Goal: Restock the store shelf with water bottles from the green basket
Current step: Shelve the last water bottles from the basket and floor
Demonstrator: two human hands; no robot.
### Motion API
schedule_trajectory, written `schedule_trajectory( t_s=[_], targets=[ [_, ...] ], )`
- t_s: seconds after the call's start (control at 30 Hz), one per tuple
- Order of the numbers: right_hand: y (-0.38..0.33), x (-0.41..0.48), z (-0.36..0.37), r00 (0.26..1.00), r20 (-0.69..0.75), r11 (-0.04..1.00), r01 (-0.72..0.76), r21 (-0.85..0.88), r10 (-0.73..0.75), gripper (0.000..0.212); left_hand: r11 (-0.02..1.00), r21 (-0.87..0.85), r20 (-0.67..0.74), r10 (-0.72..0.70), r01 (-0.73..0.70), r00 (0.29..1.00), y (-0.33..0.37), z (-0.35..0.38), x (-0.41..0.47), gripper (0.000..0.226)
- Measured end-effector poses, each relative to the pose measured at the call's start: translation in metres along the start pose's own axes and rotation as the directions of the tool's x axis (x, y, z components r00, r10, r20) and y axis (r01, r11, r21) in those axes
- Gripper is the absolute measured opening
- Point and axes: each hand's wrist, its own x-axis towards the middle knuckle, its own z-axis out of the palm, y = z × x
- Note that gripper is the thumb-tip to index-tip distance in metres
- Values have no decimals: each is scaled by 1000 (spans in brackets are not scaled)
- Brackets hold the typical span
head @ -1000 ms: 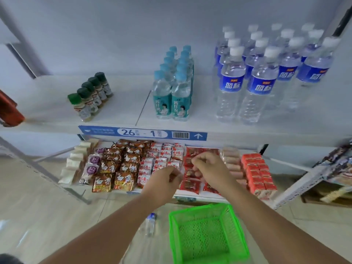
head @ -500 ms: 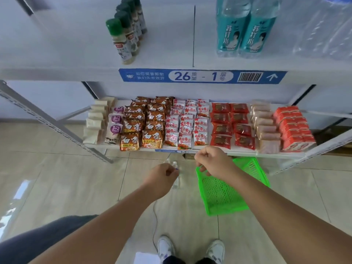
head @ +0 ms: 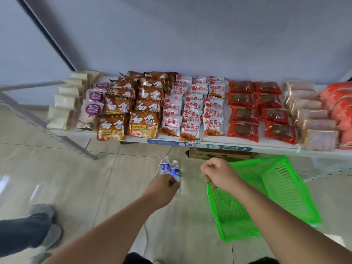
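Tiled floor (head: pixel 76 178), left hand (head: pixel 164 184) gripping 2 water bottles (head: pixel 170 169), bases hidden, right hand (head: pixel 219 173) clenched on green basket (head: pixel 282 187) rim

Wall (head: pixel 190 35): plain pale blue-grey, crossed by a dark diagonal strip (head: pixel 49 33).
Floor (head: pixel 66 178): glossy beige tiles with thin grout lines; bright patches of reflected light (head: pixel 35 193) at left.
White shelf (head: pixel 266 148): low, with a blue label strip (head: pixel 190 144) on its front edge and a grey perforated metal brace (head: pixel 72 143) at left.
Cardboard box (head: pixel 219 154): beneath the shelf.

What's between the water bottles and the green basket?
Bare floor, then the right hand gripping the basket by its rim, in the head view. The left hand holds the bottles.
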Motion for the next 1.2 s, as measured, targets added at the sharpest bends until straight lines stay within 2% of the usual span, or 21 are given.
schedule_trajectory(
  t_s=[0.1,0.2,0.27,0.37,0.5,0.6,0.77,0.9,1.0,1.2],
  targets=[
    [69,61,30,1000,-16,1000,4,13,-3,14,995,97,-32,2,1,999,-49,73,81,29],
    [120,112,44,997,-63,999,36,33,-34,14,994,108,-100,-13,24,995,-91,134,168,25],
    [144,138,51,995,-86,997,54,46,-50,13,996,80,-149,-21,33,989,-91,150,187,27],
    [172,170,62,991,-114,993,86,85,-76,14,1000,1,-74,-30,30,997,-97,176,223,23],
    [193,193,78,987,-134,985,112,130,-94,14,986,101,-73,-128,135,989,-126,202,264,31],
    [202,197,89,990,-110,983,105,152,-88,12,977,101,-82,-179,187,980,-146,215,283,29],
    [211,203,90,988,-115,982,122,146,-106,10,974,137,-107,-164,178,981,-166,234,311,30],
    [218,205,89,987,-117,985,128,113,-115,8,975,133,-121,-163,179,979,-168,252,324,23],
    [223,203,92,988,-101,989,127,79,-119,9,966,117,-140,-215,232,967,-173,267,331,35],
    [233,201,97,991,-73,993,115,29,-113,10,959,45,-106,-275,280,956,-174,284,344,42]
  ],
)
